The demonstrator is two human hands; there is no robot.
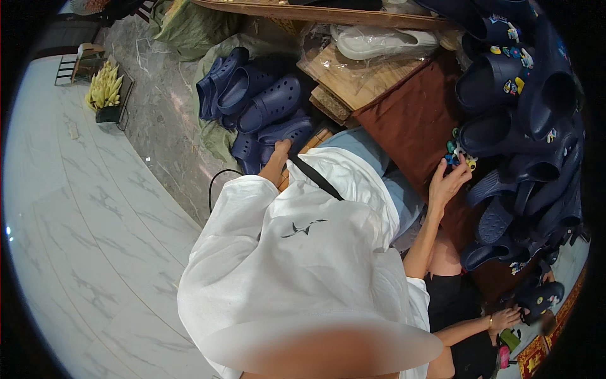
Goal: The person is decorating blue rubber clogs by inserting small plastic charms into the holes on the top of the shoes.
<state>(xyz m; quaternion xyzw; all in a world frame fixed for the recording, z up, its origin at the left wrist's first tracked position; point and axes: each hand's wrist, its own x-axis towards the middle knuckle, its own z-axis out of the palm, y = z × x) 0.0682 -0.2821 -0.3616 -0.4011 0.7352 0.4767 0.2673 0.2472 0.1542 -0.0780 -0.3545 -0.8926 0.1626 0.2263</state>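
On the left, my left hand (281,149) is closed at the near edge of a navy clog (287,130), its fingertips partly hidden. That clog lies at the front of a heap of matching navy clogs (270,104). Over on the right, my right hand (450,179) has its fingers bent around a small cluster of colourful shoe charms (452,146) at the edge of a brown cloth-covered surface (404,117). Close beside the charms is another navy clog (495,134), part of a large pile.
Several clogs with charms (489,82) fill the right side. A white shoe in clear plastic (385,43) lies on a wooden board (353,79) ahead. At lower right another person's hand (505,319) is at a decorated clog (540,300). A green sack (189,28) lies far left.
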